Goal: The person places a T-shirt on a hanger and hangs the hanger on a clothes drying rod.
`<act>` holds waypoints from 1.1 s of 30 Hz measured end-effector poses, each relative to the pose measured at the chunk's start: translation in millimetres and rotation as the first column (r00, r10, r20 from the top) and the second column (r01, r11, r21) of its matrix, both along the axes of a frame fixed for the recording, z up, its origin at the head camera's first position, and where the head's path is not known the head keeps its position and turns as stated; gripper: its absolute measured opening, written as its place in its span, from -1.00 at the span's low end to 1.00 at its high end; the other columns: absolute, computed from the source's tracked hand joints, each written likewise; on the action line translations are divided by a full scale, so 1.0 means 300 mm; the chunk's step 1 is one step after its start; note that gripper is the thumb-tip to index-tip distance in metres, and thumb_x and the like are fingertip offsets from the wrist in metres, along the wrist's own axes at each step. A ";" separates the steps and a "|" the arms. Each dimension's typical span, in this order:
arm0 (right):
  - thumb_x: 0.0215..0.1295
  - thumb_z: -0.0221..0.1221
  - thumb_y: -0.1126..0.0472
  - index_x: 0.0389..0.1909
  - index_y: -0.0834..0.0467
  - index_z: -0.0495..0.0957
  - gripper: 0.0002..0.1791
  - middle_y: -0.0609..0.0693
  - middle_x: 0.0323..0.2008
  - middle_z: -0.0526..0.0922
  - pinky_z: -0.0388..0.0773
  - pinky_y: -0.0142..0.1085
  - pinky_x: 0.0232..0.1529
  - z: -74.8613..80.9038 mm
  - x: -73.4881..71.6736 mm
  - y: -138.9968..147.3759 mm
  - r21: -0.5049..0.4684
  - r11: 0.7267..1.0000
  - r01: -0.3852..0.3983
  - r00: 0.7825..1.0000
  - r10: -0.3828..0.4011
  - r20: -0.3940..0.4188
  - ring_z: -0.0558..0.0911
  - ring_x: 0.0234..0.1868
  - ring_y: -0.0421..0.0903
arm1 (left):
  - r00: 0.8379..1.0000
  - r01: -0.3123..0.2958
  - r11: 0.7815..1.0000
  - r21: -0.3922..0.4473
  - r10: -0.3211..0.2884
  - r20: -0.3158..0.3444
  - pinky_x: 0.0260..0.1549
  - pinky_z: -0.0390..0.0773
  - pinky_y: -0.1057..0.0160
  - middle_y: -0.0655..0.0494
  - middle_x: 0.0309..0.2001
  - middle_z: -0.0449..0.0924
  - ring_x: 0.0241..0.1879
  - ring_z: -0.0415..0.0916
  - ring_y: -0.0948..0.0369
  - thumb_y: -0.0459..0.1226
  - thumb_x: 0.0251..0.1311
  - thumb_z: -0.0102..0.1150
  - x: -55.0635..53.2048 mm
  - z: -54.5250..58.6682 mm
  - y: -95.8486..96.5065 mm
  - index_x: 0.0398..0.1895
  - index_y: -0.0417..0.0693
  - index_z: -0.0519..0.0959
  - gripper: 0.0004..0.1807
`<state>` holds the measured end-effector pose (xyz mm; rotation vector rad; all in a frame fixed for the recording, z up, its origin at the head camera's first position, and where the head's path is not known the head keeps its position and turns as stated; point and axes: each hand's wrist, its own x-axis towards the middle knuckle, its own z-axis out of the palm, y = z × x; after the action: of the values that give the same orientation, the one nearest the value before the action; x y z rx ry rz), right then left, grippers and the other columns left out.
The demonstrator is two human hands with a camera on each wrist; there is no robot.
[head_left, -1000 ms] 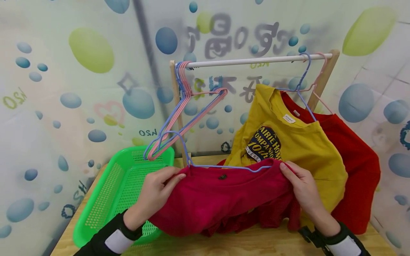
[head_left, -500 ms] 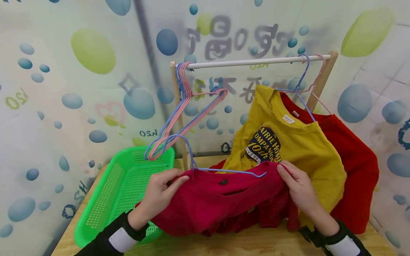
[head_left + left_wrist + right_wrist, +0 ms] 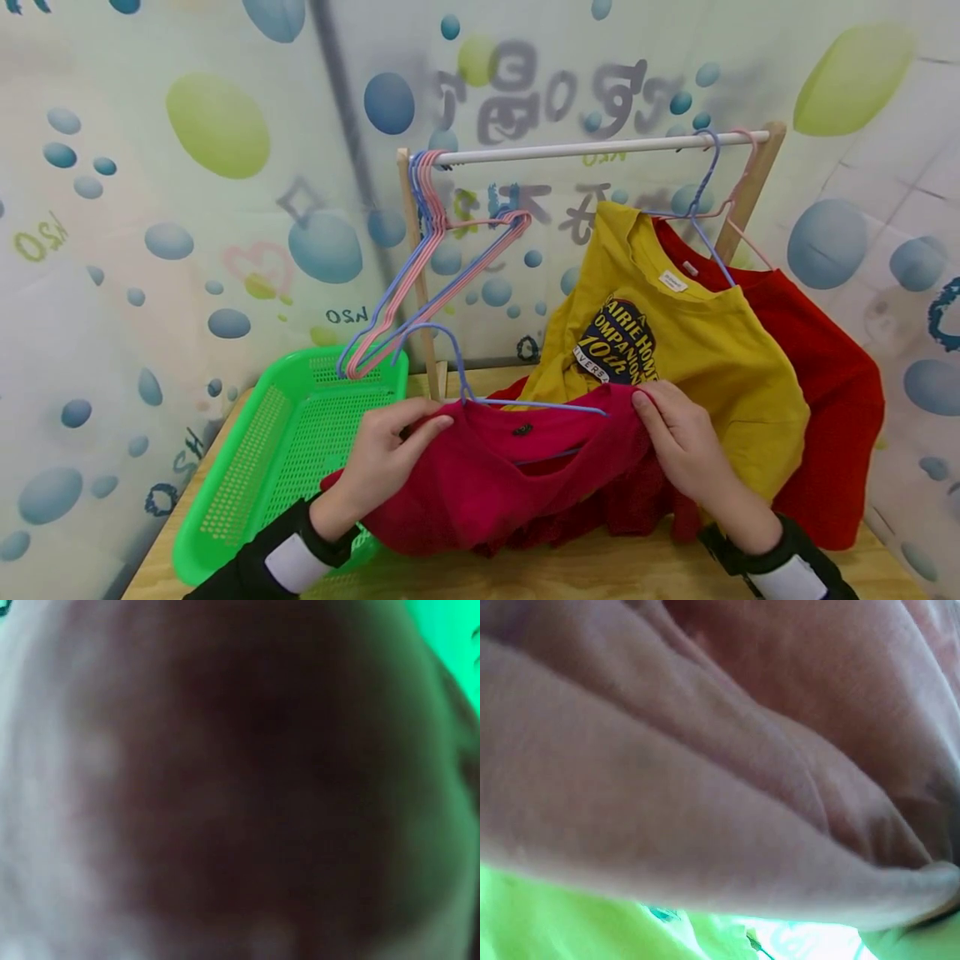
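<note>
A crimson shirt (image 3: 487,492) is held up by its neckline in the head view. My left hand (image 3: 381,458) pinches the collar at the left shoulder, and my right hand (image 3: 688,442) grips the opposite shoulder. A blue clothes hanger (image 3: 542,406) sits partly inside the neck opening. Its hook curves up to the left, and its right end passes behind the raised front fabric near my right hand. The ends inside the shirt are hidden. The left wrist view is mostly a dark blur; the right wrist view is filled by a close, blurry surface.
A small rack with a white rail (image 3: 570,151) carries several pink and blue hangers (image 3: 429,250) at its left. A yellow shirt (image 3: 705,342) and a red shirt (image 3: 832,392) hang at its right. A green basket (image 3: 300,433) stands on the wooden table (image 3: 600,575).
Both hands have drawn slightly closer together, the right one moving left. The neckline gapes wider and sags, and the hanger has dropped a little with its hook shifting right.
</note>
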<state>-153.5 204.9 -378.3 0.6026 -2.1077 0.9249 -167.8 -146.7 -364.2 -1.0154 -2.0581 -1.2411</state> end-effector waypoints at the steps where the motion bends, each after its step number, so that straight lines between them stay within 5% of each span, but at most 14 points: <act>1: 0.35 0.12 0.55 -0.36 0.15 0.60 -0.75 -0.13 -0.39 0.52 0.35 -0.44 -0.23 0.000 0.000 -0.001 0.031 0.999 0.009 1.000 -0.009 -0.015 0.43 -0.29 -0.31 | 1.000 0.002 1.000 -0.002 -0.002 0.007 -0.53 0.38 0.47 0.15 -0.41 0.71 -0.54 0.35 0.40 -0.46 0.22 0.34 0.001 -0.001 0.001 -0.24 -0.13 0.76 -0.89; 7: 0.39 0.17 0.42 -0.37 0.13 0.57 -0.84 -0.12 -0.44 0.52 0.30 -0.30 -0.21 0.004 0.000 -0.003 0.227 0.972 0.057 0.993 -0.031 -0.116 0.43 -0.32 -0.18 | 0.999 0.013 1.000 -0.015 -0.012 0.049 -0.54 0.42 0.42 0.16 -0.40 0.71 -0.54 0.38 0.39 -0.41 0.27 0.31 0.006 -0.004 0.008 -0.24 -0.11 0.75 -0.91; 14: 0.59 0.02 0.17 -0.40 0.11 0.52 -0.71 -0.16 -0.52 0.48 0.28 -0.30 -0.20 0.002 -0.003 0.002 0.325 0.945 0.049 0.987 0.003 -0.160 0.42 -0.38 -0.18 | 0.999 0.031 1.000 -0.002 -0.031 0.029 -0.52 0.44 0.43 0.13 -0.39 0.72 -0.51 0.43 0.37 -0.43 0.25 0.32 0.000 -0.008 0.020 -0.25 -0.12 0.74 -0.91; 23: 0.66 -0.16 -0.03 -0.42 0.09 0.51 -0.54 -0.18 -0.58 0.44 0.30 -0.31 -0.21 -0.005 0.000 -0.015 0.366 0.929 0.055 0.977 0.025 -0.210 0.47 -0.48 -0.18 | 0.998 0.052 0.999 -0.013 -0.051 0.040 -0.48 0.52 0.35 0.14 -0.39 0.71 -0.47 0.48 0.35 -0.41 0.27 0.31 -0.003 -0.011 0.041 -0.25 -0.12 0.74 -0.93; 33: 0.66 -0.19 -0.07 -0.36 0.13 0.57 -0.48 -0.09 -0.48 0.67 0.60 -0.14 -0.45 -0.012 0.007 -0.029 0.374 0.920 0.119 0.971 -0.029 -0.239 0.65 -0.48 -0.12 | 0.997 0.039 0.999 -0.026 -0.037 0.063 -0.48 0.53 0.35 0.15 -0.37 0.73 -0.46 0.49 0.37 -0.36 0.31 0.30 -0.006 -0.009 0.059 -0.23 -0.12 0.76 -0.92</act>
<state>-151.5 196.3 -381.9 0.7812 -2.0945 0.3709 -169.5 -129.1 -367.0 -1.0449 -2.1176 -1.2828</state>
